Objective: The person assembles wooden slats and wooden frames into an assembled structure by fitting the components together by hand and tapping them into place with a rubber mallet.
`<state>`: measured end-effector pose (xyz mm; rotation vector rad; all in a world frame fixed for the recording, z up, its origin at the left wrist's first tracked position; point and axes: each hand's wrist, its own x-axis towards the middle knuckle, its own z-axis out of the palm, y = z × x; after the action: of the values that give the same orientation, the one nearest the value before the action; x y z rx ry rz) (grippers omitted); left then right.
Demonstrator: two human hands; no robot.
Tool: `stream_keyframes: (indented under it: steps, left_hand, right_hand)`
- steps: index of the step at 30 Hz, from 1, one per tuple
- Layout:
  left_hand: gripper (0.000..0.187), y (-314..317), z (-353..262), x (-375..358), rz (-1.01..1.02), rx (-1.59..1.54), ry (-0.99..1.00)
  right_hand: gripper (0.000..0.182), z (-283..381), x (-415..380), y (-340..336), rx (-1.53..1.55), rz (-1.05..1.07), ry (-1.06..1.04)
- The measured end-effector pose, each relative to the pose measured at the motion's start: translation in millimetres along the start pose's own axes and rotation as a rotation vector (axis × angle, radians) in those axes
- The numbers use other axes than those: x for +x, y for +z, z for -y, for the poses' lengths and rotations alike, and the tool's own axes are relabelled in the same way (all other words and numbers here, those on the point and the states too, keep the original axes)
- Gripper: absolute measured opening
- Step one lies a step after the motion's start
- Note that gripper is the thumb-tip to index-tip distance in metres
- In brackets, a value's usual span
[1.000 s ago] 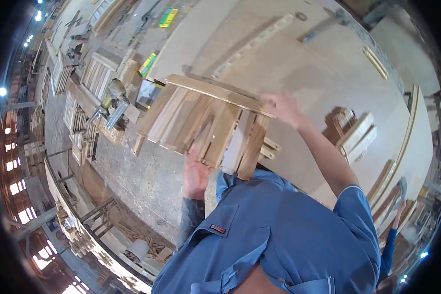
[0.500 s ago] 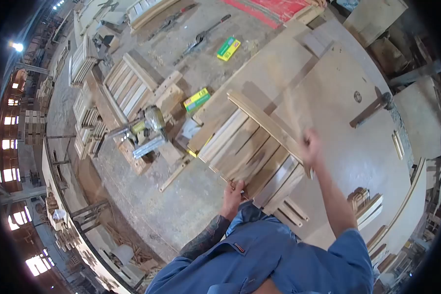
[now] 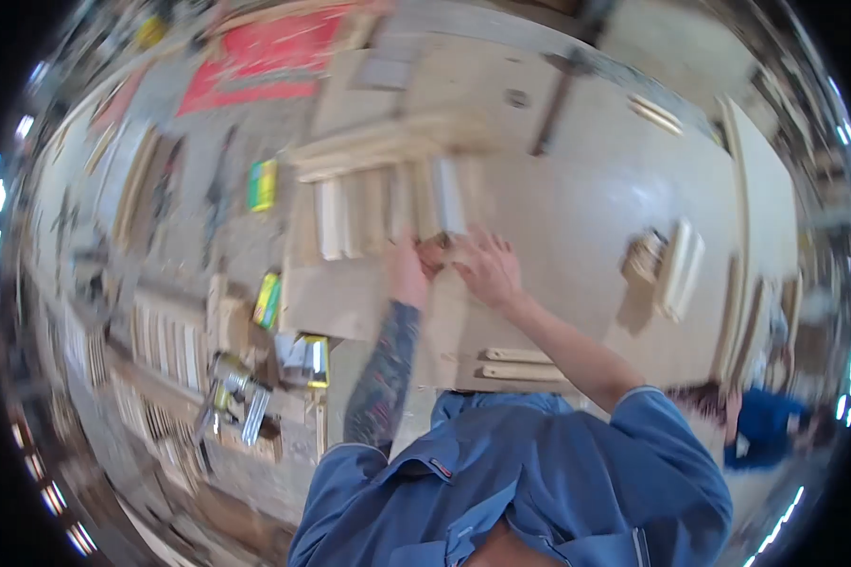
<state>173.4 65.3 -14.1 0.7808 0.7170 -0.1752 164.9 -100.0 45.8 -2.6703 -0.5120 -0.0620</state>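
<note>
While the slatted wooden panel (image 3: 376, 203) is located on or just above the pale tabletop (image 3: 586, 203), an adjusting step is judged in hand; level support at both hands is called for. The left hand (image 3: 408, 271) is placed at the panel's near edge, its grip obscured by blur. The right hand (image 3: 490, 271) is held open, fingers spread, beside it. Paired strips (image 3: 520, 371) are laid nearer the body than the panel. Left of the panel, a nail gun (image 3: 255, 413) is noted; far right, a blue-clad person (image 3: 764, 430).
</note>
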Motion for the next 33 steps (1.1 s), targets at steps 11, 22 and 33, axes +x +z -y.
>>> stream_keyframes:
  steps: [11, 22, 33]
  left_hand:
    - [0.067, 75, 70, -10, 0.300, 0.744, -0.145]
    - [0.035, 308, 322, -112, 0.618, 1.203, 0.185]
    - [0.057, 192, 218, -145, 0.547, 0.718, 0.046]
  right_hand:
    - [0.036, -169, -246, -94, 0.183, -0.544, 0.852]
    - [0.058, -353, -281, -139, 1.050, -0.687, 1.248]
    - [0.048, -206, -238, -90, 1.255, -0.637, 0.946]
